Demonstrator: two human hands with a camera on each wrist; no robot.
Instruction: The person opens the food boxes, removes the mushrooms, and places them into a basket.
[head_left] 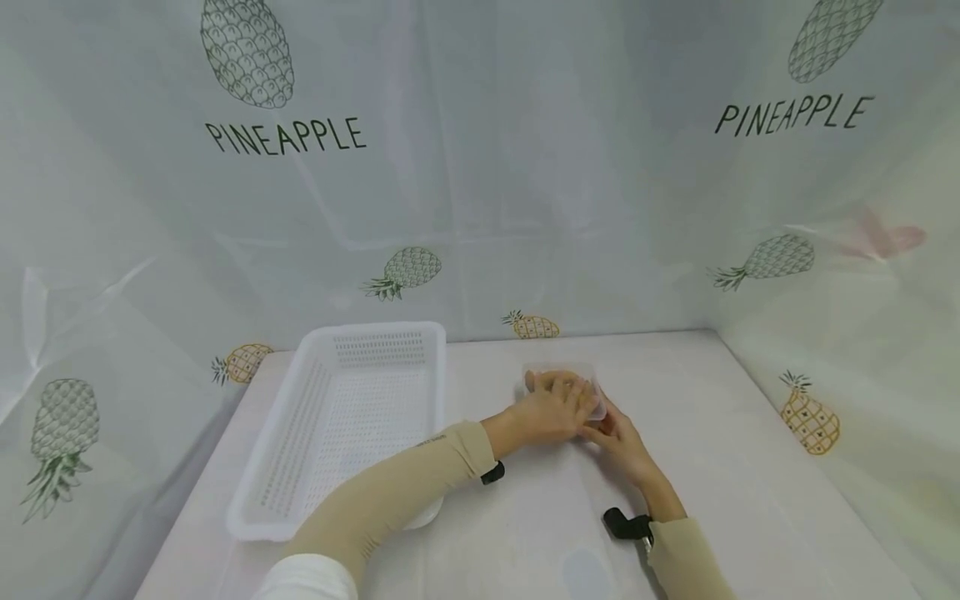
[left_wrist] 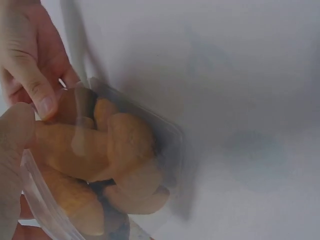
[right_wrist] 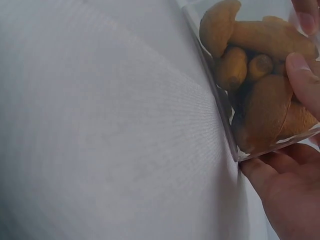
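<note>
A clear plastic box (head_left: pixel 598 407) of brown mushrooms (right_wrist: pixel 265 107) sits on the table right of centre. My left hand (head_left: pixel 551 414) lies across its top with fingers spread and mostly straight. In the left wrist view, its thumb (left_wrist: pixel 15 137) is beside a bowed clear plastic edge (left_wrist: pixel 47 202). My right hand (head_left: pixel 621 446) holds the box's near right side, thumb and fingers at the corner. The right wrist view shows this hand (right_wrist: pixel 295 192) low against the box's edge. Plump mushrooms (left_wrist: pixel 75 152) show through the plastic; the hands hide part of the box.
A white perforated basket (head_left: pixel 281 442) stands on the left of the table, partly behind my left sleeve (head_left: pixel 397 483). The pale table (head_left: pixel 660 375) meets a pineapple-print sheet (head_left: pixel 570 208) at the back and sides. Black wrist cameras (head_left: pixel 626 525) sit under both forearms.
</note>
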